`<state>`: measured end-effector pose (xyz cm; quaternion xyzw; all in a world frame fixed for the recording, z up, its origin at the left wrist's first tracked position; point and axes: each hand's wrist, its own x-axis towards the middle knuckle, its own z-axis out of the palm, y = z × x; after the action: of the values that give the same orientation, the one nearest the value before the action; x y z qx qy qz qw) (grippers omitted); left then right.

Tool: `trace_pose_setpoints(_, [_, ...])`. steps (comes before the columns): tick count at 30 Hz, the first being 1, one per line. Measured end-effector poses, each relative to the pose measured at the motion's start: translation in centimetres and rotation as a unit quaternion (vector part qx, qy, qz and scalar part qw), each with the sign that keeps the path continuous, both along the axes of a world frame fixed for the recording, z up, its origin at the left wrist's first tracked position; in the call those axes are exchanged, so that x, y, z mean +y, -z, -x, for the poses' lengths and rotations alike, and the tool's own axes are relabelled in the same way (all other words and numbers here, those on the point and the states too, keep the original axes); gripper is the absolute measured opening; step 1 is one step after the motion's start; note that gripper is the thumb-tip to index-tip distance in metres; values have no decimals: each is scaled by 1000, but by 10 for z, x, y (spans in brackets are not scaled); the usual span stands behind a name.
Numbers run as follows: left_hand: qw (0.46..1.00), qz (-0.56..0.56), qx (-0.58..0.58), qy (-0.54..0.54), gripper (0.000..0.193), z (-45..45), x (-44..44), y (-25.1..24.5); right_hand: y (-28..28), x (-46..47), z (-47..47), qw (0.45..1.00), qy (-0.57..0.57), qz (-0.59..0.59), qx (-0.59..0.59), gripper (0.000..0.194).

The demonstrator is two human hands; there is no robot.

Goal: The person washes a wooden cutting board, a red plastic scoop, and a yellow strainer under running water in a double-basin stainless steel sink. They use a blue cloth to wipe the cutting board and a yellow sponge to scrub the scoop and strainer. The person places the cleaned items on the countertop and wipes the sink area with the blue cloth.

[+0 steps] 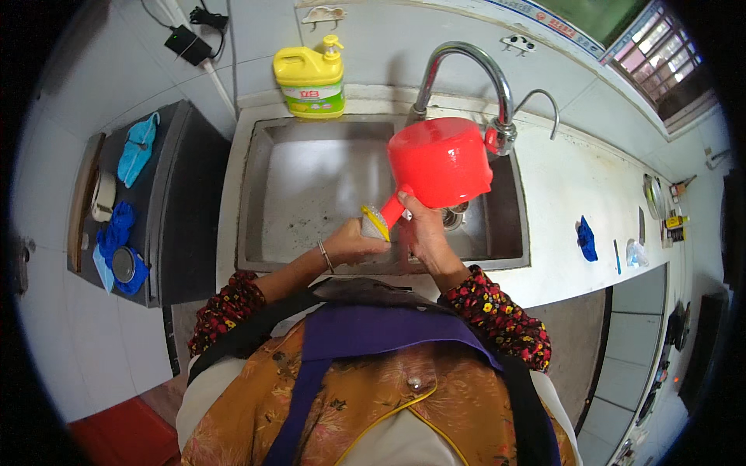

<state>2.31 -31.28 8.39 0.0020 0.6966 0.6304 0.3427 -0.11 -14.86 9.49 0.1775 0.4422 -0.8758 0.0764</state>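
A red plastic water ladle [440, 163] is held over the right basin of a steel double sink [326, 192], its base turned up and away from me. My right hand [424, 227] grips it where the handle meets the bowl. In my left hand [352, 242] is a pale mesh scrubbing sponge [374, 226] with a yellow edge, pressed around the end of the ladle's handle. The chrome faucet [466, 55] arches behind the ladle, its spout head close to the ladle's right side. Part of a metal drain [453, 218] shows below the ladle.
A yellow dish-soap jug [310, 81] with a pump stands behind the left basin. On the right counter [559, 192] lie a blue cloth [587, 239] and a knife [617, 256]. At left, a dark cabinet [192, 192] bears cloths and a tape roll [104, 197]. A thin second tap [545, 96] curves beside the faucet.
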Motion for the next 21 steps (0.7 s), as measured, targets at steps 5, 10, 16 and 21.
trace_pose_setpoints(5, [959,208,156,109,41,8,1,1,14,2,-8,995,31,77,-53,31])
trace_pose_setpoints(10, [903,285,320,25,65,38,-11,-28,23,25,-6,990,-23,127,-58,29])
trace_pose_setpoints(16, [765,252,584,-103,76,39,68,-42,27,24,-20,992,-121,37,-3,37])
trace_pose_setpoints(21, [745,435,505,39,68,81,93,-64,15,27,-29,961,-203,-185,-21,43])
